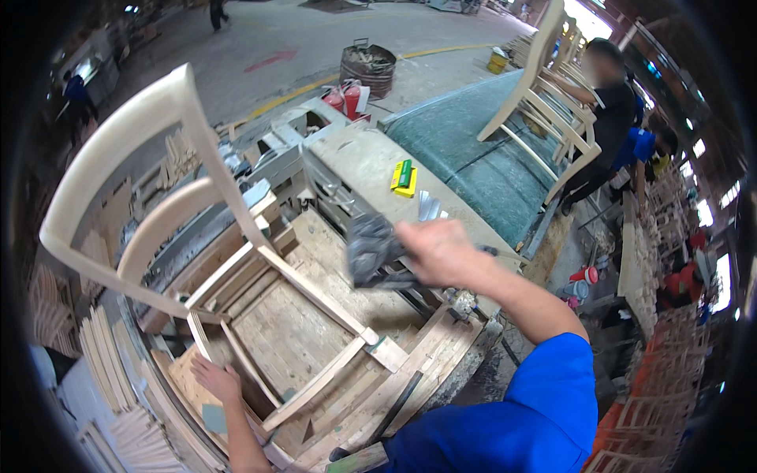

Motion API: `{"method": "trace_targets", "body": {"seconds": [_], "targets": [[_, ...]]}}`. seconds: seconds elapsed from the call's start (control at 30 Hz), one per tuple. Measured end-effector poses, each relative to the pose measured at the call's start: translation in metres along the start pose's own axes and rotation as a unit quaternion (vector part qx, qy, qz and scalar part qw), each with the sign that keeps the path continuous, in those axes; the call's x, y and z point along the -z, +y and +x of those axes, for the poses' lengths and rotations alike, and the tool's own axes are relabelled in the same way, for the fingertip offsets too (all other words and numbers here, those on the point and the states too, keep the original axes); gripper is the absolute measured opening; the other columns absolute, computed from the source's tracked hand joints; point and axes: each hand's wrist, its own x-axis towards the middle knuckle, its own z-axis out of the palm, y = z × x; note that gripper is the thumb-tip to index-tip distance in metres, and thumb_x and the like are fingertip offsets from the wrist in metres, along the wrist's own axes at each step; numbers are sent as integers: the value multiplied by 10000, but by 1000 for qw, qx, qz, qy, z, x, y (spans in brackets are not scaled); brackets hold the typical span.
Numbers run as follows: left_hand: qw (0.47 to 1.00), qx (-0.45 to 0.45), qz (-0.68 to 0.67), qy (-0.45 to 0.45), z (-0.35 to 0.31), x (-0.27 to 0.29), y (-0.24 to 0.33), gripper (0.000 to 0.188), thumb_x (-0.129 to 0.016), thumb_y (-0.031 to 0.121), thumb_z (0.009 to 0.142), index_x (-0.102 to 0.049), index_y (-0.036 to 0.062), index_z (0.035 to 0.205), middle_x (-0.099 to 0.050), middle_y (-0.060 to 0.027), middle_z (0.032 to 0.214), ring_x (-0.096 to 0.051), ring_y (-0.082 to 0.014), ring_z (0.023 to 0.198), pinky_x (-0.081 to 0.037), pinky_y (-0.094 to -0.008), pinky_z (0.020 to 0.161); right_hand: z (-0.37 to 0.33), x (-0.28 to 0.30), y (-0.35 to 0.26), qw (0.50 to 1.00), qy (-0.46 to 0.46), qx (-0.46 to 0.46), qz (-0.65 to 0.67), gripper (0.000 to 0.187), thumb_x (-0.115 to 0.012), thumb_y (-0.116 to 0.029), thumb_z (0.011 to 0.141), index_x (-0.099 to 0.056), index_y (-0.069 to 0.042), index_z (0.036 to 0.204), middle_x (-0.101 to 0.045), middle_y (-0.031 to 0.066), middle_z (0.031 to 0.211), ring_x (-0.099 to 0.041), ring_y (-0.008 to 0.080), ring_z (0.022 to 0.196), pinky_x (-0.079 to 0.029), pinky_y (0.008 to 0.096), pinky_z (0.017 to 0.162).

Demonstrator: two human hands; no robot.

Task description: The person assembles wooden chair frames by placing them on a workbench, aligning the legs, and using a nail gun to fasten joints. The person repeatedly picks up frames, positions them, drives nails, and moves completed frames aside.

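A pale unpainted wooden chair frame (311, 293) with a curved backrest (118, 277) lies on the wooden workbench (430, 359) before me. My left hand (217, 380) rests with fingers stretched out at the near-left side of the frame, beside its lower rail. Over the bench, right of the frame, my right hand (440, 251) is closed round a dark grey hand tool (372, 251). Motion blurs the tool, so its exact kind is unclear. It appears raised above the bench and apart from the chair.
Beyond the bench stands a beige tabletop (359, 154) bearing a yellow-and-green box (404, 180). Right of it, another wooden chair (524, 98) stands on a green-covered table (441, 118), with a co-worker (615, 118) beside it. Wood strips (106, 359) are stacked at left.
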Motion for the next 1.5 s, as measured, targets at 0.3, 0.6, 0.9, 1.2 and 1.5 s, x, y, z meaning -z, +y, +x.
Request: {"method": "trace_targets", "body": {"seconds": [0.3,0.6,0.9,1.2,1.5], "targets": [[999,1,27,-40,-47,3,5,987,-718,13,819,-159,-31,1632,-217,-264,1688,-233,-481,1553,-225,-532,1279,-116,-127,212,941,161,-284,-88,339,-711,-65,817,-574,-105,1125,-634,156,1031,-650,393,1004,-486,515,847],[999,-11,34,-11,-48,2,2,861,-608,-48,841,-213,-57,1606,-239,-283,1674,-245,-496,1543,-215,-535,1282,-192,-197,184,947,216,-236,26,363,-689,-160,933,-642,-104,1289,-633,144,1056,-625,349,999,-453,475,884],[1000,-15,2,-21,-45,-7,3,898,-630,-46,813,-214,-56,1609,-226,-286,1681,-220,-502,1551,-195,-555,1283,-153,-188,131,929,306,-208,30,370,-582,-165,984,-614,-43,1331,-627,174,1224,-568,384,1161,-405,514,1035],[996,-19,31,84,-26,-18,-38,624,-465,-40,930,-357,-95,1542,-344,-335,1613,-304,-525,1503,-209,-597,1264,-21,-212,-12,950,105,-69,287,563,-715,-236,925,-561,38,1392,-648,215,1183,-649,377,1012,-517,475,912],[999,-4,-46,-15,-29,-22,-33,693,-508,-74,891,-308,-106,1554,-275,-296,1660,-185,-530,1551,-146,-606,1286,98,-313,-114,770,-200,-235,558,408,-759,-252,949,-586,-29,1244,-654,83,841,-619,186,655,-541,368,568]]}}
